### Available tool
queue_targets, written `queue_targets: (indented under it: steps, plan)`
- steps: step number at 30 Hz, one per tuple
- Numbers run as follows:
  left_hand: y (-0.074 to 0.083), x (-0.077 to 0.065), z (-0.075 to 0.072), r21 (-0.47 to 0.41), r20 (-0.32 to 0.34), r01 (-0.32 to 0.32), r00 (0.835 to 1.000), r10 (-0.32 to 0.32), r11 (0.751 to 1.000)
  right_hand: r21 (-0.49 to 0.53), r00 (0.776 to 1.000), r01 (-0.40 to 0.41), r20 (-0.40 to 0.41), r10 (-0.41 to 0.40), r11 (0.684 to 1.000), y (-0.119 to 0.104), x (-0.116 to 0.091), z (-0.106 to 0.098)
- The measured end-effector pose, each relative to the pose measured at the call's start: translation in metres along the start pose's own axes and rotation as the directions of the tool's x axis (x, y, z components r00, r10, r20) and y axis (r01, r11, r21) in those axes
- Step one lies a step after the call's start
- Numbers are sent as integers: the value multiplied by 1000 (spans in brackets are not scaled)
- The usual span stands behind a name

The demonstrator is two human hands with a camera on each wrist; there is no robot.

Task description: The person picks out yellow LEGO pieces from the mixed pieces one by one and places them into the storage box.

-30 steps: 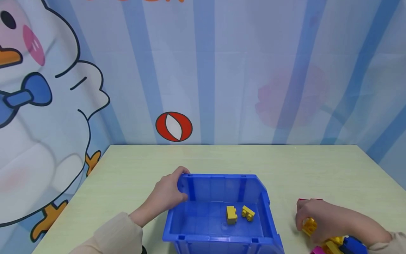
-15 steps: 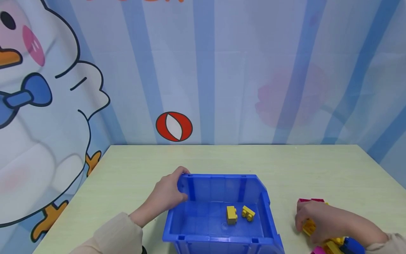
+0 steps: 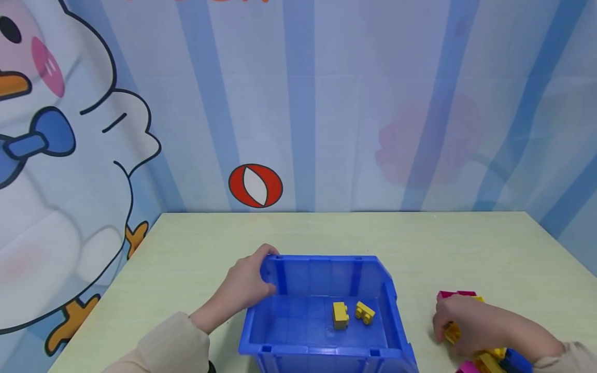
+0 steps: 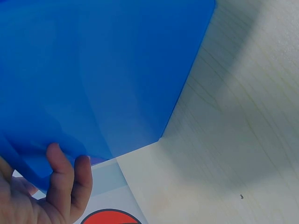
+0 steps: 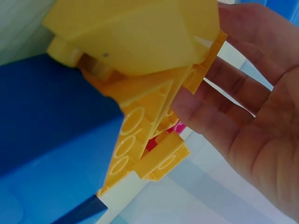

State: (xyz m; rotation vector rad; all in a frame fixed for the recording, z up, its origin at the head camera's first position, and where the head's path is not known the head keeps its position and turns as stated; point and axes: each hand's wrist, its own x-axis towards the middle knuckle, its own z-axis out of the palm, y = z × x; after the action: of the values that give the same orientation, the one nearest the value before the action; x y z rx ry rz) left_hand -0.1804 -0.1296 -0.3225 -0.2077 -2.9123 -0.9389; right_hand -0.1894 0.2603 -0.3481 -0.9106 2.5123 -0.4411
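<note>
At the left rear corner of a blue plastic bin (image 3: 326,352), my left hand (image 3: 244,282) grips the rim, thumb inside and fingers over the outer wall. The left wrist view has its curled fingers (image 4: 60,179) against the bin wall. Inside the bin lie two yellow toy building bricks, a taller one (image 3: 340,316) and a small one (image 3: 365,313). Off to the right, my right hand (image 3: 480,321) reaches down into a pile of bricks, its fingers bent round a yellow brick (image 3: 452,332). In the right wrist view its fingers (image 5: 201,114) touch yellow bricks (image 5: 145,126), their tips partly hidden.
Around the right hand lie a red brick (image 3: 448,295), a magenta brick (image 3: 468,367), a blue brick (image 3: 516,361) and several yellow ones. All stand on a pale wooden table (image 3: 210,233). A printed curtain (image 3: 326,103) hangs behind it.
The right hand has shifted very slightly left among the bricks, and a little more of the red and yellow bricks behind it shows. The left hand and the bin stay put.
</note>
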Motion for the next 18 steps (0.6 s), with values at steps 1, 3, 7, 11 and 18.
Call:
queue_targets:
  steps: [1,3,7,11,18]
  plan:
    - [0,0,0,0,-1,0,1000,0,1000,2,1000,1,0,-1,1000,0,0,0]
    - [0,0,0,1,-2,0,1000,0,1000,5,1000,5,0,-5,1000,0,0,0]
    - [-1,0,1,3,-2,-4,1000,4,1000,11,1000,8,-5,-8,1000,0,1,1]
    - [-1,1,1,6,-1,-6,1000,6,1000,14,1000,12,-12,-12,1000,-1,1,2]
    - [0,1,1,10,7,3,1000,-3,1000,2,1000,-22,-9,22,1000,-4,3,0]
